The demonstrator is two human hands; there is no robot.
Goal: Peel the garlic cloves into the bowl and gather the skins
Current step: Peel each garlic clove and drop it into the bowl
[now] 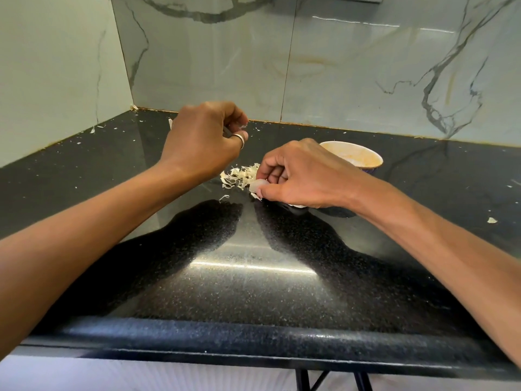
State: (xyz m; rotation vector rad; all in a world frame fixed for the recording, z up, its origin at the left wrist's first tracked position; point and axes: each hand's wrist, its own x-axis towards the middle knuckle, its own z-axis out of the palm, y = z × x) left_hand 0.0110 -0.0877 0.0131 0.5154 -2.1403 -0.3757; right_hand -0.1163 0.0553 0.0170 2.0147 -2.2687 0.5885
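Right hand [298,176] pinching a garlic clove [258,188] near the counter [253,280], with the bowl [373,162] just behind its knuckles and the skin pile [239,177] just off its fingertips; left hand [203,139], raised farther from the bowl, pinching a skin shred [243,126].

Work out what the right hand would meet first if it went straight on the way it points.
Probably the pile of garlic skins, lying just beyond the right hand and the clove it pinches, though the single view leaves depth unsure.
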